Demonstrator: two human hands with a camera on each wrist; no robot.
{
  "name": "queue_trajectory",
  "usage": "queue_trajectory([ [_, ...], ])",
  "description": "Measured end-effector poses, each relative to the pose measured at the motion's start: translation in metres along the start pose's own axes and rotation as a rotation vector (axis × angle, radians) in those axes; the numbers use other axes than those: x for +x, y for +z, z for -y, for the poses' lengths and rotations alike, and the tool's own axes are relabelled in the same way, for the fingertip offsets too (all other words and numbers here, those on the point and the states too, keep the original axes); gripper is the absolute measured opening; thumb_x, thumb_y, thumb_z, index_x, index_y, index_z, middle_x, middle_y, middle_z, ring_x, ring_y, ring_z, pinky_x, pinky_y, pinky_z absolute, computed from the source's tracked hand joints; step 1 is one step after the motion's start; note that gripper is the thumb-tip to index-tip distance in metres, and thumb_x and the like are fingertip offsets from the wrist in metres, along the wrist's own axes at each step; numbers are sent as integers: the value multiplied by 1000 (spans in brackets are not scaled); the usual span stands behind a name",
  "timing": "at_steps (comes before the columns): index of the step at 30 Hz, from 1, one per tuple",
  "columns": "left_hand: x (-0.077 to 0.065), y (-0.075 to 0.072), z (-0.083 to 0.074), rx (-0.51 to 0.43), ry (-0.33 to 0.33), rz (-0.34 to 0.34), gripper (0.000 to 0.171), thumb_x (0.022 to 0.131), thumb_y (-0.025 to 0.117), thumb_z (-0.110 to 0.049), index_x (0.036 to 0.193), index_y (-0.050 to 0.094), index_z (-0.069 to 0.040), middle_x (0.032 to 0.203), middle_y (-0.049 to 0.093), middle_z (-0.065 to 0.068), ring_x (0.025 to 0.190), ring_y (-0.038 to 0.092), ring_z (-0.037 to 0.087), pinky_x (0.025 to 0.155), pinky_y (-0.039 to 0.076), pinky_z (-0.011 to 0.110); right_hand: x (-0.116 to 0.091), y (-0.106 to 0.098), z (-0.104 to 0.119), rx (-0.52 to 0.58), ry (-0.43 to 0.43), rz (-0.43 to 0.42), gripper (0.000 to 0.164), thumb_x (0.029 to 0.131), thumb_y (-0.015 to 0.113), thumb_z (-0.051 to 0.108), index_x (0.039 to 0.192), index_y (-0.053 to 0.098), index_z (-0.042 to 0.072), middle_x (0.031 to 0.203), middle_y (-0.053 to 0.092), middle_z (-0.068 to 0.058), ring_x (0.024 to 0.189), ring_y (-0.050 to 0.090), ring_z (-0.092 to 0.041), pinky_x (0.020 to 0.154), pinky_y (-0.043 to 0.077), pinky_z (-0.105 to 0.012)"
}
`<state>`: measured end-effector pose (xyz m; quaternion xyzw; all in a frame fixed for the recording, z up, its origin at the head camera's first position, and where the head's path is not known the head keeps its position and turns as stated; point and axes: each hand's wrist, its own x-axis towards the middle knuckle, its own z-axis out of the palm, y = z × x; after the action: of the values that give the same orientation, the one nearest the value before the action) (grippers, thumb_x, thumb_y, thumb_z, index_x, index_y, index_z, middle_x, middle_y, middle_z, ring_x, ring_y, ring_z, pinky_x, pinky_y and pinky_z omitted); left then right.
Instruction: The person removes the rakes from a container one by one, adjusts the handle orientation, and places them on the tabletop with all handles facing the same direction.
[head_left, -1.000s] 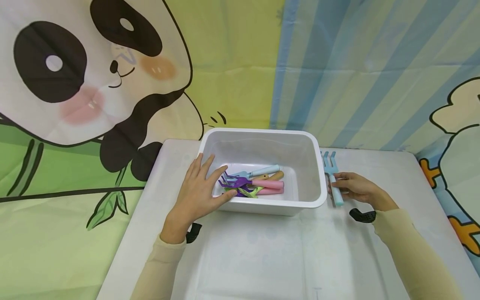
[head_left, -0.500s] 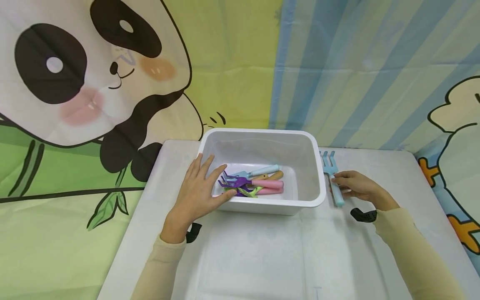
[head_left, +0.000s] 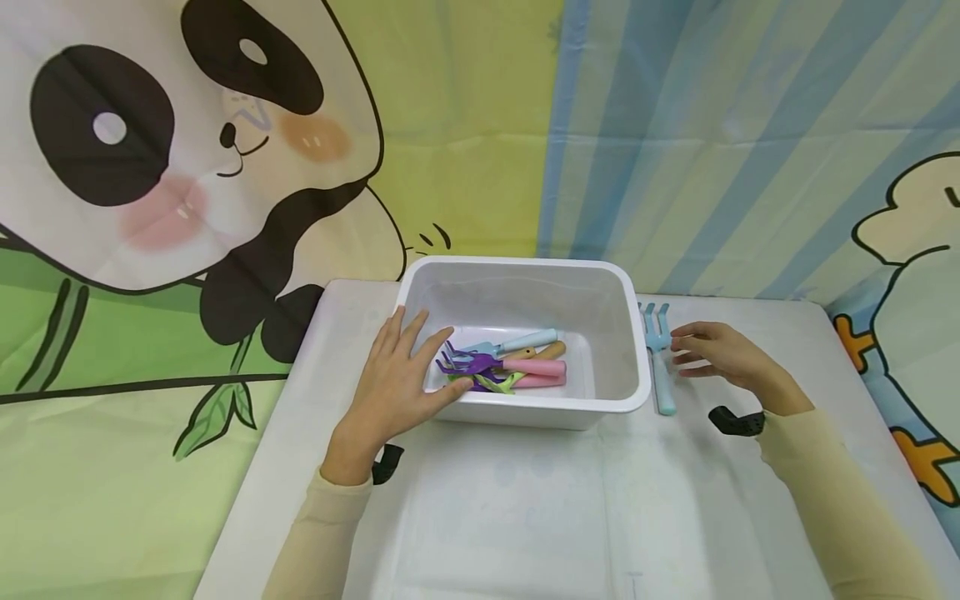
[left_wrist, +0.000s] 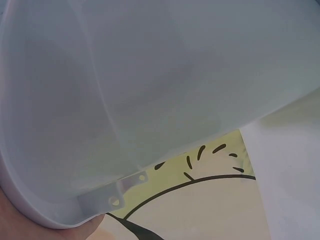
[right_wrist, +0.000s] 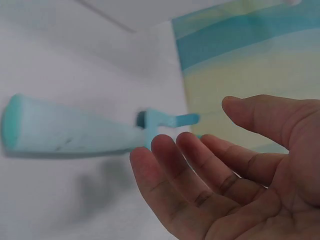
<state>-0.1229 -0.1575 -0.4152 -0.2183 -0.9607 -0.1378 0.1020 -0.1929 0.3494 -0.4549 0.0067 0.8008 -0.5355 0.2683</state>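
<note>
A white plastic tub (head_left: 525,408) holds several small garden tools, among them a purple hand fork (head_left: 474,365) with a pink handle and a light-blue tool (head_left: 525,340). My left hand (head_left: 401,375) rests at the tub's front left corner, its fingers spread along the rim; in the left wrist view only part of that hand (left_wrist: 30,225) shows below the rim. Right of the tub, a light-blue hand fork (head_left: 661,367) lies on the table, tines pointing away. Beside it is my right hand (head_left: 723,357), fingers relaxed and apart from the handle; its palm (right_wrist: 260,200) holds nothing.
The white table (head_left: 525,517) bears the tub near its far edge. Behind hangs a cloth printed with a panda (head_left: 217,142) and blue stripes (head_left: 720,167). A black wrist strap piece (head_left: 737,422) sits by my right sleeve.
My right hand has let go of the light-blue fork's handle and shifted slightly away and up. The fork's handle end has swung left. My left hand and the tub stay in place.
</note>
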Motion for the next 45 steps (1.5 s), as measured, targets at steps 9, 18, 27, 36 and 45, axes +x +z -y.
queue_trajectory([
  [9,0,0,0,-3,5,-7,84,87,46,-78,145,54,-18,158,32,19,149,10,43,119,10,55,-12,-3,41,-13,-121,17,54,107,50,27,142,34,-12,131,45,-30,110,62,-32,90,55,-47],
  [18,0,0,0,-14,5,-16,84,87,47,-78,145,54,-18,157,34,19,149,10,43,120,8,53,-23,3,86,3,-188,53,50,107,50,23,141,35,-11,124,54,-18,107,63,-30,91,55,-45],
  [27,0,0,0,-12,4,-8,84,87,47,-78,146,54,-19,158,33,18,149,9,43,120,8,52,-24,16,121,8,-231,65,47,105,54,21,141,39,-6,126,53,-24,110,60,-38,91,55,-44],
  [36,-2,-1,0,-22,3,-4,83,87,48,-78,145,54,-18,158,33,19,149,9,43,120,9,54,-10,42,163,-23,-235,157,45,106,53,17,141,41,-7,129,49,-29,115,57,-43,93,54,-47],
  [45,0,-1,0,-20,6,-13,83,87,47,-78,145,54,-19,157,34,19,149,8,43,120,9,54,16,67,192,-67,-253,250,43,104,57,16,138,45,-7,119,57,-23,112,58,-41,91,54,-47],
])
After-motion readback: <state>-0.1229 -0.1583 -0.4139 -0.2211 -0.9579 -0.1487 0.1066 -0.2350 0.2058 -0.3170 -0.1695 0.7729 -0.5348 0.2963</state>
